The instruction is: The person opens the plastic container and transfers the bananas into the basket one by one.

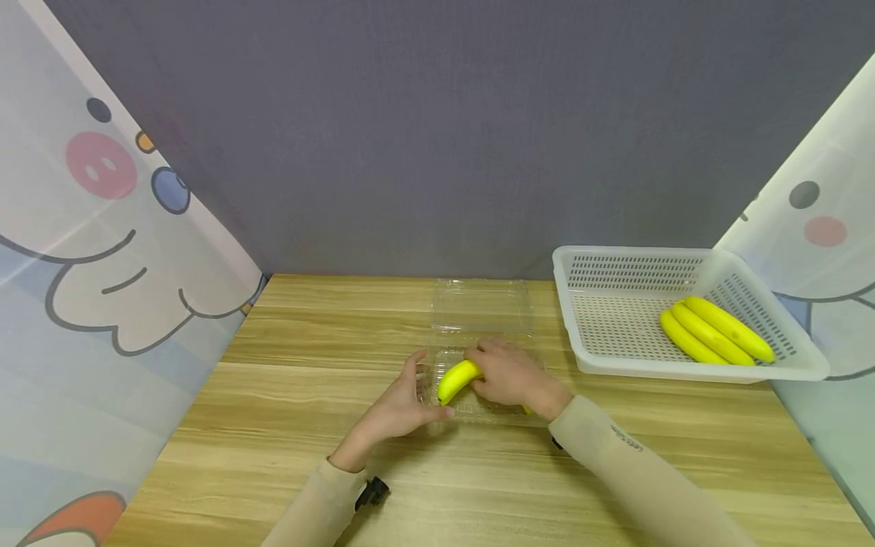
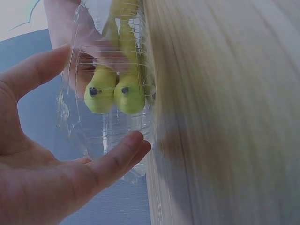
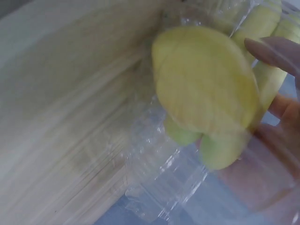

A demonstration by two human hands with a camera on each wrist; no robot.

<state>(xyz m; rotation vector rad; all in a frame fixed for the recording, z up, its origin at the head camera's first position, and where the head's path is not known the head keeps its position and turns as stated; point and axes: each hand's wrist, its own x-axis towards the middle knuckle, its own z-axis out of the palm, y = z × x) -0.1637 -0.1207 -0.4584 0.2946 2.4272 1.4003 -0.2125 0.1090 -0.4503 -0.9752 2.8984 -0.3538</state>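
Note:
A clear plastic clamshell box (image 1: 481, 304) lies on the table with its lid tipped back. My right hand (image 1: 509, 372) grips a banana (image 1: 459, 380) over the box's lower half. The left hand (image 1: 403, 406) is spread at the box's left end, fingers fairly straight, with the thumb touching its near edge. Through the plastic, the left wrist view shows two banana ends (image 2: 98, 101) side by side, the right hand behind them. In the right wrist view a blurred rounded yellow end (image 3: 204, 79) looms close, with banana tips below it; the right thumb presses on a banana.
A white perforated basket (image 1: 570, 304) stands at the right rear of the table, holding several bananas (image 1: 711, 334) in its right part. A grey wall (image 1: 437, 137) closes off the back, and printed panels (image 1: 137, 190) flank both sides. The table (image 1: 314, 342) has a wood-grain top.

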